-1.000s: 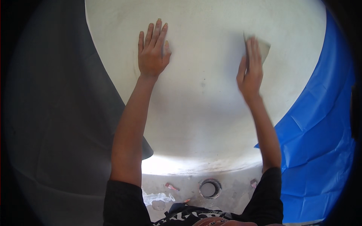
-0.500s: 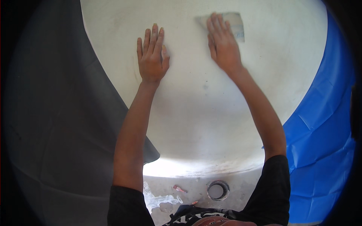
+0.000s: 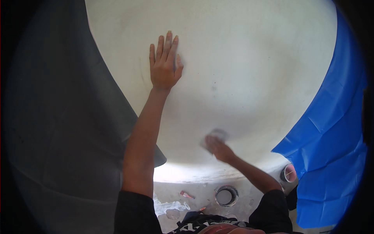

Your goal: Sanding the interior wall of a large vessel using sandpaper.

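right grip [image 3: 217,148], perhaps holding sheet [image 3: 221,134] — open panel [image 3: 241,74], edge [image 3: 212,180] near

A black garment [image 3: 212,219] was worn on the upper body, its front marked by a bold white pattern [image 3: 191,227] that was only partly shown at the lower edge of the view. The left sleeve [image 3: 136,213] was cut short and loose, finished by a plain hem near the elbow, and the right sleeve [image 3: 270,210] was made of the same black cloth. The left forearm [image 3: 144,134] and right forearm [image 3: 253,173] were left uncovered. On the bare left hand [image 3: 164,72], slim fingers [image 3: 168,46] were clearly shown; the right hand [image 3: 218,148] was blurred, its details lost.
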### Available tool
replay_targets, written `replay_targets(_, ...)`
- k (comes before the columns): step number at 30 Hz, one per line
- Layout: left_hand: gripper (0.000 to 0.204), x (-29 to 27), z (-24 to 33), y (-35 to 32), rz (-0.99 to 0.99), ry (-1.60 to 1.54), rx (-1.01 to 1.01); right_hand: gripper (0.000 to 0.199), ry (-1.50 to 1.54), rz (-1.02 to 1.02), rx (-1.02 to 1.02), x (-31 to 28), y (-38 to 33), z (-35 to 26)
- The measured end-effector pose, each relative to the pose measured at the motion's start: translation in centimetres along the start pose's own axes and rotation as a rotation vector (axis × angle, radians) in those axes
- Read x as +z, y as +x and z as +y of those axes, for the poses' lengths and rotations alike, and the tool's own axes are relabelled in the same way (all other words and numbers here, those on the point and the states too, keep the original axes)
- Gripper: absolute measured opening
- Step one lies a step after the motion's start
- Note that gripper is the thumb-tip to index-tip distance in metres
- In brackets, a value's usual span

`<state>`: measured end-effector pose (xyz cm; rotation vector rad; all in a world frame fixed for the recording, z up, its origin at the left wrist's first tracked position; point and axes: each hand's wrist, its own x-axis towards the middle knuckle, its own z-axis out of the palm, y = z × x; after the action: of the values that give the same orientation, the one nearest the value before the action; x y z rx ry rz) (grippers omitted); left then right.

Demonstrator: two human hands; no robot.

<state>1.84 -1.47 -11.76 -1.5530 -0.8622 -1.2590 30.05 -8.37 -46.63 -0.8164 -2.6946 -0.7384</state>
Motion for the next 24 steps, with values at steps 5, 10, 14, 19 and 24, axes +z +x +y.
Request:
replay_targets(5,0.06,0.3,0.5,0.0,0.0,-0.052,-0.011,0.06,0.47,-0.24,0.071,-1.7,-4.1,-8.5)
replay_targets(10,0.056,-0.5,-0.6,-0.2,0.031,-0.066,-0.009,0.063,0.724,0.286,0.358,-19.5,5.4,1.2)
replay_targets(14,0.054,0.0,-0.3,-0.4,0.048,-0.05,0.007,0.06,0.075,0.939,0.375,-29.6,9.0,13.8)
replay_targets(19,0.054,1.0,-0.2,-0.8,0.064,-0.088,0.001,0.054,-0.391,0.938,0.454,-32.5,11.6,24.9)
replay_targets(24,0.053,1.1,0.1,-0.7,0.081,-0.102,0.004,0.062,-0.359,0.994,0.552,-24.4,12.2,22.0)
